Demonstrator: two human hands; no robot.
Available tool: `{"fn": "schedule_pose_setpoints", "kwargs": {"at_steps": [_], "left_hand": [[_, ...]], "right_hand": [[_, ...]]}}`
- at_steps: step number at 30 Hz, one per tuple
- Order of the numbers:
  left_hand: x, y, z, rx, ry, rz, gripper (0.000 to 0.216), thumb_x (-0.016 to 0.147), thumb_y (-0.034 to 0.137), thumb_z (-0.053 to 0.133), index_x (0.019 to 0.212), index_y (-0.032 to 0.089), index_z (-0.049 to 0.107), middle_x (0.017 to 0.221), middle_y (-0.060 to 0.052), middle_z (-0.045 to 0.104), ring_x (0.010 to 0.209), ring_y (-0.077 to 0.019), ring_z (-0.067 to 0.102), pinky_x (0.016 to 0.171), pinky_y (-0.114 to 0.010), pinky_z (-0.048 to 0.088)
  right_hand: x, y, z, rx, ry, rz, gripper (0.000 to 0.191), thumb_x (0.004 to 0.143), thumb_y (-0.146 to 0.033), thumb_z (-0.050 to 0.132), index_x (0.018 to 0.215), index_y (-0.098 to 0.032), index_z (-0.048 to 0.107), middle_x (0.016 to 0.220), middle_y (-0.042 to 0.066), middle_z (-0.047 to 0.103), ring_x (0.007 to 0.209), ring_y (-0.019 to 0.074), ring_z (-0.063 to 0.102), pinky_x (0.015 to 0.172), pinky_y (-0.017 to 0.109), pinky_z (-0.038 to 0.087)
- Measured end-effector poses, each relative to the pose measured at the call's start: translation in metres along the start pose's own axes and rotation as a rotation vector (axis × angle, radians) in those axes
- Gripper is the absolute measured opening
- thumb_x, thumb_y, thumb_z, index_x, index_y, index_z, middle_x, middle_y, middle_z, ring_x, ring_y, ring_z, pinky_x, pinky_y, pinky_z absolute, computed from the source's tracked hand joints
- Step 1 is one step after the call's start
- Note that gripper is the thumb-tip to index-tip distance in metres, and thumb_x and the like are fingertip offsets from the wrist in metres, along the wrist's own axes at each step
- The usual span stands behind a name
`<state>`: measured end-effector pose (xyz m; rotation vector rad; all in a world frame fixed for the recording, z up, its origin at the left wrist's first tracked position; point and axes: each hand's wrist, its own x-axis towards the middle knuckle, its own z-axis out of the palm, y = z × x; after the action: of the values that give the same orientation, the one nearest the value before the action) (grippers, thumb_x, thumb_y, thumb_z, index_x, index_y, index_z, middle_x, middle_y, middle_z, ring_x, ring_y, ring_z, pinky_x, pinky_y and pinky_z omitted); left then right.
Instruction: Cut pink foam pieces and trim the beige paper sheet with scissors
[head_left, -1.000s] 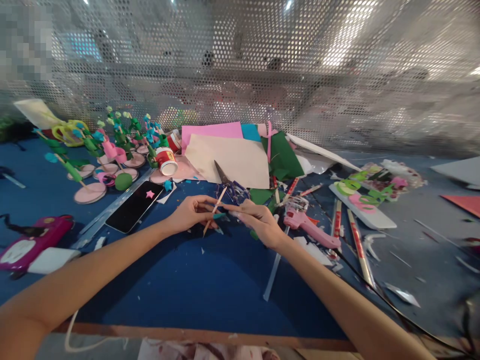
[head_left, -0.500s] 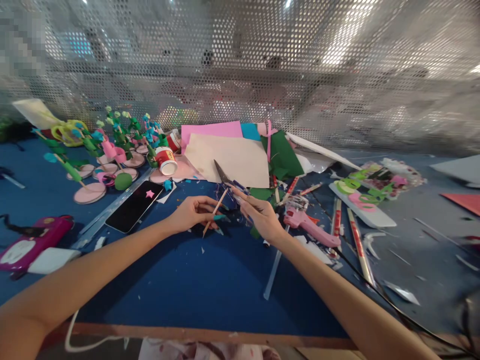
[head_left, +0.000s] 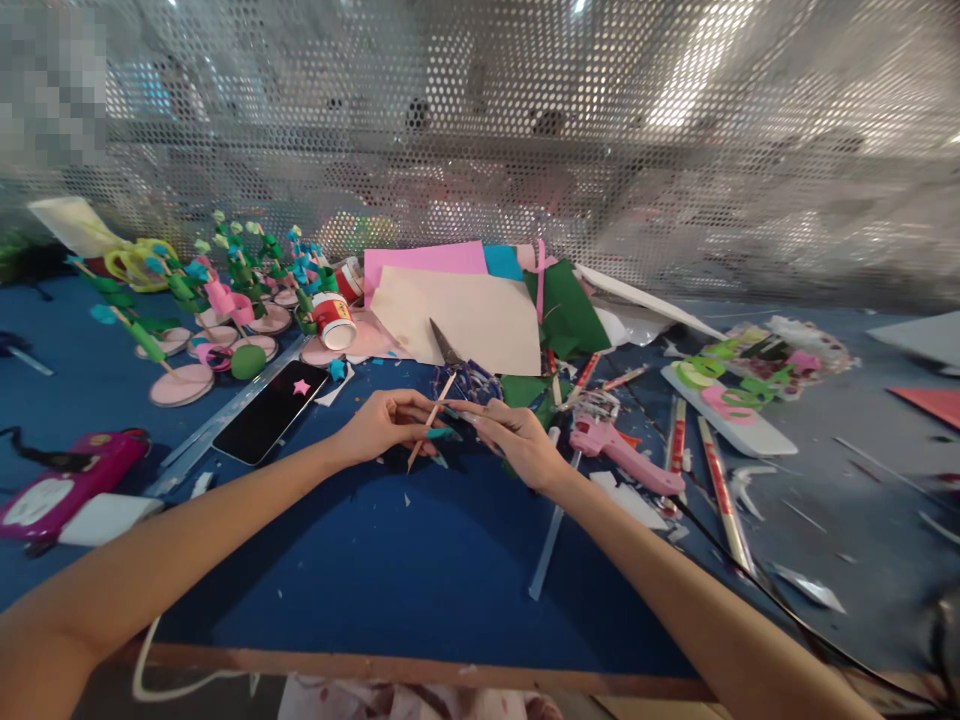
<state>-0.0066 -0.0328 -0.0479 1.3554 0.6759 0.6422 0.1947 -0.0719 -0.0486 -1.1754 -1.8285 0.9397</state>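
My left hand (head_left: pixel 384 424) is closed around a thin wooden stick (head_left: pixel 433 420), which slants up to the right between the fingers. My right hand (head_left: pixel 519 436) meets the left fingertips from the other side, its own fingers pinched together. Whatever is between those fingertips is too small and dark to make out. Just behind both hands lie scissors (head_left: pixel 448 345) with purple-blue handles, their blades pointing up and left over a cream sheet (head_left: pixel 465 310).
Paper plants on round pink bases (head_left: pixel 182 384) crowd the left back. A black phone (head_left: pixel 268 412) carries a pink star (head_left: pixel 301 387). To the right lie a pink glue gun (head_left: pixel 630 460) with its cable and a clear glue stick (head_left: pixel 547 550). Perforated metal (head_left: pixel 480 140) rises behind.
My right hand has come away from the scissors' handles and moved down to the left hand's fingertips. The scissors stay lying on the table. My left hand keeps the stick almost still.
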Motion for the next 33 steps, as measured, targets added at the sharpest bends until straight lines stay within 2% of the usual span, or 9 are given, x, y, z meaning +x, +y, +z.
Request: {"fn": "schedule_pose_setpoints", "kwargs": {"at_steps": [5, 12, 18, 21, 27, 33], "left_hand": [[0.001, -0.001, 0.000, -0.007, -0.010, 0.003, 0.031, 0.064, 0.025, 0.069, 0.089, 0.012, 0.057, 0.087, -0.008, 0.068, 0.060, -0.0140, 0.065, 0.059, -0.026, 0.054], [0.001, -0.001, 0.000, 0.000, -0.012, -0.007, 0.033, 0.064, 0.026, 0.069, 0.091, 0.011, 0.057, 0.088, -0.009, 0.067, 0.061, -0.0141, 0.065, 0.060, -0.026, 0.054], [0.000, 0.001, 0.002, 0.001, 0.008, -0.033, 0.037, 0.062, 0.027, 0.070, 0.092, 0.011, 0.056, 0.086, -0.009, 0.067, 0.059, -0.0144, 0.065, 0.059, -0.027, 0.054], [0.000, 0.002, 0.002, 0.009, 0.017, -0.044, 0.036, 0.062, 0.027, 0.070, 0.091, 0.011, 0.056, 0.083, -0.007, 0.067, 0.059, -0.0143, 0.065, 0.057, -0.026, 0.054], [0.000, 0.002, 0.002, 0.012, 0.024, -0.031, 0.032, 0.064, 0.025, 0.069, 0.090, 0.012, 0.056, 0.077, -0.005, 0.067, 0.060, -0.0139, 0.065, 0.057, -0.025, 0.053], [0.000, 0.001, 0.001, 0.011, 0.008, -0.017, 0.031, 0.063, 0.025, 0.069, 0.088, 0.012, 0.056, 0.083, -0.007, 0.067, 0.061, -0.0139, 0.065, 0.059, -0.026, 0.053]], "right_hand": [[-0.001, 0.001, 0.000, -0.001, 0.031, 0.006, 0.037, 0.084, -0.040, 0.042, 0.097, -0.016, 0.065, 0.055, -0.003, 0.034, 0.056, 0.0104, 0.038, 0.058, 0.025, 0.032], [0.001, 0.003, 0.001, -0.018, 0.054, -0.013, 0.040, 0.084, -0.043, 0.040, 0.083, -0.015, 0.068, 0.054, -0.001, 0.035, 0.060, 0.0124, 0.043, 0.059, 0.026, 0.032], [0.001, 0.004, 0.002, -0.024, 0.100, 0.025, 0.042, 0.084, -0.042, 0.040, 0.107, -0.015, 0.062, 0.054, -0.003, 0.034, 0.055, 0.0109, 0.038, 0.057, 0.025, 0.031], [0.000, 0.002, 0.000, -0.024, 0.133, -0.004, 0.042, 0.084, -0.040, 0.039, 0.116, -0.018, 0.056, 0.054, -0.003, 0.035, 0.057, 0.0112, 0.036, 0.057, 0.025, 0.030], [-0.001, -0.006, -0.003, -0.054, -0.030, -0.056, 0.035, 0.082, -0.035, 0.044, 0.103, -0.018, 0.065, 0.049, -0.002, 0.037, 0.061, 0.0135, 0.036, 0.060, 0.027, 0.031], [-0.001, -0.009, -0.001, -0.059, -0.010, 0.007, 0.035, 0.083, -0.036, 0.043, 0.101, -0.017, 0.066, 0.051, -0.002, 0.035, 0.060, 0.0133, 0.036, 0.059, 0.028, 0.030]]}}
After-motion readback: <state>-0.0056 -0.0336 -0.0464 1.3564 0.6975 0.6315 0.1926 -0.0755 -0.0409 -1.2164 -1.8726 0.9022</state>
